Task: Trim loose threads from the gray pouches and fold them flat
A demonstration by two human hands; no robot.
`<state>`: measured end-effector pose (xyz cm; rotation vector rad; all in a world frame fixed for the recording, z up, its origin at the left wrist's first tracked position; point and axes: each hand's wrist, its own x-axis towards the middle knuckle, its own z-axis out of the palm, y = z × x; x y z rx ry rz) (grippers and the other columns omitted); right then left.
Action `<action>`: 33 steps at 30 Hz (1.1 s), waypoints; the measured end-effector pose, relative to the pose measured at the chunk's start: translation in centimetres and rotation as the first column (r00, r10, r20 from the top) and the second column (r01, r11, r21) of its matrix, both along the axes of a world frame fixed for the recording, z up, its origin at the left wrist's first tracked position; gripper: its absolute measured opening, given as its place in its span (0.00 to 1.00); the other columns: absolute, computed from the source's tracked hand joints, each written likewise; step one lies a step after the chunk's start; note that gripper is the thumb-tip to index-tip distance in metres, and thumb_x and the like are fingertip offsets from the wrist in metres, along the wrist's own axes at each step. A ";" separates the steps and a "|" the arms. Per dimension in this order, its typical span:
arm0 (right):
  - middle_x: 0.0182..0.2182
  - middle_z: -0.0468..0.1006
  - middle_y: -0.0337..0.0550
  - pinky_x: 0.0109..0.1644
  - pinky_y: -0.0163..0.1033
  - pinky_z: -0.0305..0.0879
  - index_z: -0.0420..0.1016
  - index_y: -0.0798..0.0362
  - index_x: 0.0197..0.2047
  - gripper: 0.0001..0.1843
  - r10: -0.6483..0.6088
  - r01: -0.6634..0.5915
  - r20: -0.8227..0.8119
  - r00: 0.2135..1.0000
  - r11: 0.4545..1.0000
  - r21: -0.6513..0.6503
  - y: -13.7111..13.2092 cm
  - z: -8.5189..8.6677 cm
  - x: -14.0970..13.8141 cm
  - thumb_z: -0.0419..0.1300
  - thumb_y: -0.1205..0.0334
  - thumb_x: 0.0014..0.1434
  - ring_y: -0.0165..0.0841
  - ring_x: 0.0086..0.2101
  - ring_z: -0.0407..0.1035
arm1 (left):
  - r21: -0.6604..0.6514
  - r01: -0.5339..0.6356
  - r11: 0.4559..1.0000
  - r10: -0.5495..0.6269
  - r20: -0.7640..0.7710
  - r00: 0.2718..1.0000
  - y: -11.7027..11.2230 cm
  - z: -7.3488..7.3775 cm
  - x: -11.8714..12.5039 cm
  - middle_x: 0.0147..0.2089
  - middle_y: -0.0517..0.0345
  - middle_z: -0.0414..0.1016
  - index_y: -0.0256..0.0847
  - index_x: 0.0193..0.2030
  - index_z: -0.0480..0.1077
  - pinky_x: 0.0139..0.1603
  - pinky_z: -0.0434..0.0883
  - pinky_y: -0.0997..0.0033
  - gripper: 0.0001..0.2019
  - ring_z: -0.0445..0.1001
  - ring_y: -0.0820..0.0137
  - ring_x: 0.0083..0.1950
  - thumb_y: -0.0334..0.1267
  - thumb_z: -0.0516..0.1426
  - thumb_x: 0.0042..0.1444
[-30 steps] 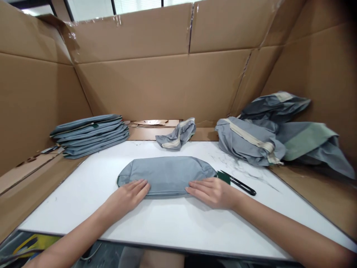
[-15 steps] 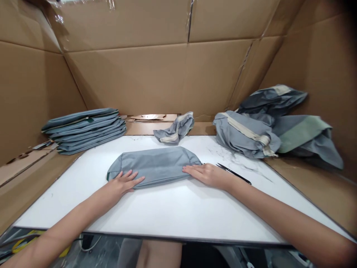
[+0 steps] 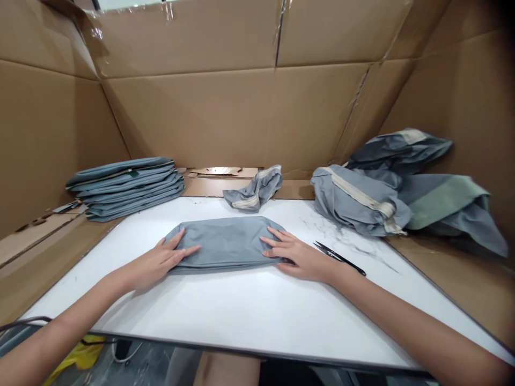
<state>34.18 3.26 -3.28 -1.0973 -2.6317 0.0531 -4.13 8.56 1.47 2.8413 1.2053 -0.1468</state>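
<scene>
A grey-blue fabric pouch lies flat on the white tabletop in front of me. My left hand rests on its left end with the fingers spread over the cloth. On the right end lies my right hand, its fingers also apart and pressing flat on the fabric. Neither hand is closed round the pouch. Just beyond my right wrist is a pair of black thread snips, lying on the table. The pouch's underside is hidden.
A stack of similar folded pouches stands at the back left. One crumpled grey pouch with a pale zipper lies at the back middle. Several crumpled grey pouches are heaped at the right. Cardboard walls enclose the table's back and sides.
My left hand has shifted left and up along the pouch's left end. My right hand's fingers have spread out over the right end. The view has tilted slightly.
</scene>
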 end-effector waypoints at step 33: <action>0.62 0.57 0.45 0.60 0.56 0.50 0.54 0.52 0.64 0.29 -0.292 0.311 0.202 0.935 0.948 -0.070 4.2 0.3 -4.4 0.44 0.59 0.59 0.42 0.61 0.52 | -0.010 -0.135 0.991 0.135 -0.037 0.990 1.4 -3.4 7.0 0.71 0.53 0.29 0.46 0.68 0.32 0.61 0.37 0.31 0.39 0.33 0.49 0.70 0.64 0.35 0.56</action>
